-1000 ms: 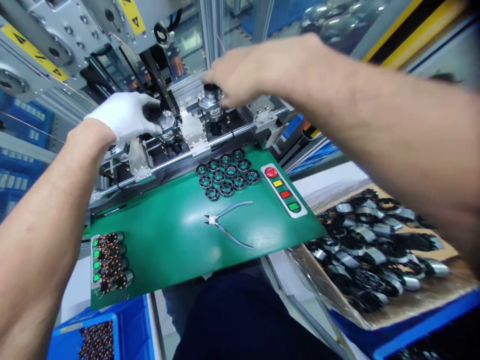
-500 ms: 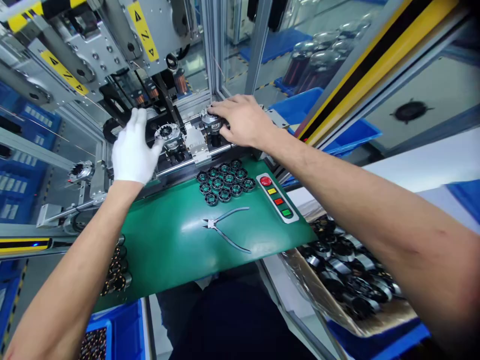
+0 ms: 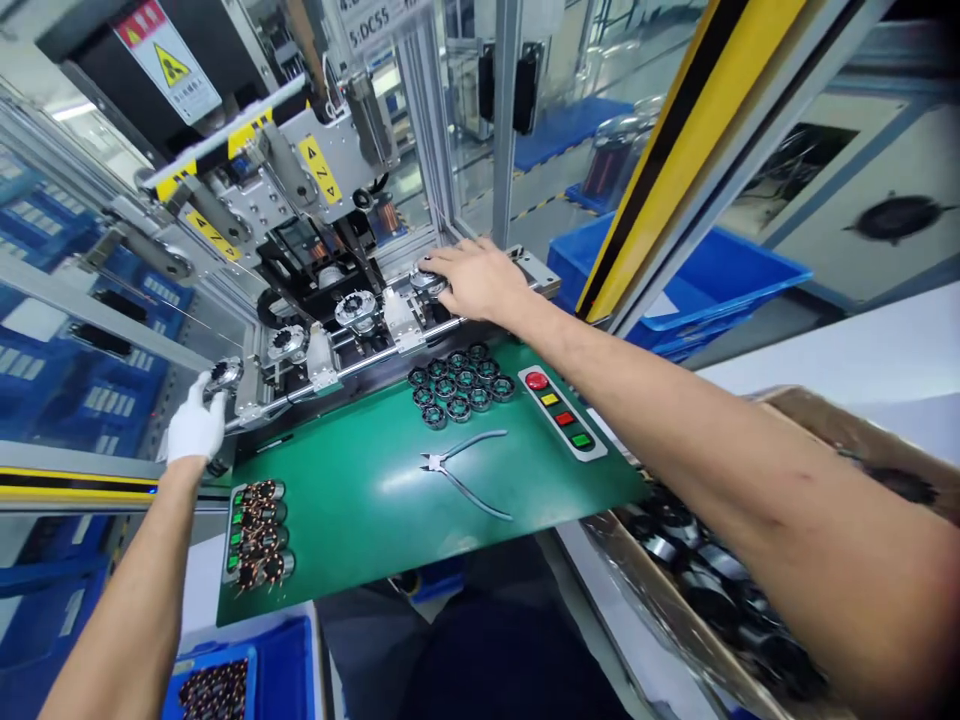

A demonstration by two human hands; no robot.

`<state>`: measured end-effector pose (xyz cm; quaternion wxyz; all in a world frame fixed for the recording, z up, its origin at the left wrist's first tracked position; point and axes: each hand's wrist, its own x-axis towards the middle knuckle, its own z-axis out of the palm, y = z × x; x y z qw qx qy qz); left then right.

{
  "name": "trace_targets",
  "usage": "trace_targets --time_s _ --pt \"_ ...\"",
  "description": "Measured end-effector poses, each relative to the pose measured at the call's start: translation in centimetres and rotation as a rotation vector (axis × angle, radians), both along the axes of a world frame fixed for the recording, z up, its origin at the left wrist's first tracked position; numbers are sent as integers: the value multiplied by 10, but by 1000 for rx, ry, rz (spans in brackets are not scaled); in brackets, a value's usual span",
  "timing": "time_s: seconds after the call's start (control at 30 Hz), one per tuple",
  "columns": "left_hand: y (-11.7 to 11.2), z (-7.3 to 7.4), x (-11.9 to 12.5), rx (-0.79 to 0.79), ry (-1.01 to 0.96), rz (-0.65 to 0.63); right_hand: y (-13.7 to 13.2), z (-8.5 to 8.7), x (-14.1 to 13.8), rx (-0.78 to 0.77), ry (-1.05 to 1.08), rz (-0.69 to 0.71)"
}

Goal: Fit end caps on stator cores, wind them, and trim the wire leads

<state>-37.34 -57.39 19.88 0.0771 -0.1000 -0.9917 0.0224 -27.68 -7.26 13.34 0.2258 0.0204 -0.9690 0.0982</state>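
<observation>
My left hand [image 3: 193, 425], in a white glove, reaches to the leftmost holder of the machine. Its thumb and fingers close round a metal-and-black stator core [image 3: 225, 374] there. At the right end, my bare right hand [image 3: 484, 280] grips another stator core [image 3: 427, 280] from above, its fingertips partly hidden behind it. Between the hands, a stator core [image 3: 286, 342] and a second stator core [image 3: 356, 308] sit on their holders along the rail. Several black ring-shaped cores [image 3: 459, 385] stand grouped on the green table [image 3: 360, 500].
Cutting pliers [image 3: 436, 462] lie opened on the table, left of a button panel [image 3: 562, 415]. Copper-wound stators [image 3: 262, 535] stand at the table's left end. A cardboard box [image 3: 622, 560] of cores is at right. The winding machine's head [image 3: 277, 190] overhangs the rail.
My left hand has moved left from near the middle holders to the leftmost one and closed on its stator core. My right hand stays at the right holder. The view has shifted.
</observation>
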Motion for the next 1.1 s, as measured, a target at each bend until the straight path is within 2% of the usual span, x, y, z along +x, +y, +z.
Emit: trace_targets --time_s 0.13,0.33,0.53,0.63,0.73,0.8,0.87,0.93,1.0,1.1 --pt "-3 -8 -6 53 142 -14 -2 -1 0 -22 34 -11" --pt "-15 -20 -24 88 85 -139 0 -11 -6 13 44 -24" --pt "-29 -16 -28 132 165 -95 14 1 -5 79 34 2" --pt "-30 -13 -32 137 124 -95 8 5 0 90 -24 -9" --pt "-17 -3 -33 116 9 -129 -16 11 1 78 -76 -61" --pt "2 3 -30 119 -5 -166 -44 20 -5 70 -65 -96" --pt "29 4 -22 150 69 -210 -78 31 -14 60 -26 -90" --pt "56 -6 -15 183 153 -257 -111 35 -25 54 -7 -27" --pt "75 -22 -10 181 152 -302 -136 31 -32 60 -34 49" --pt "83 -42 -10 177 152 -341 -149 16 -36 58 -56 82"
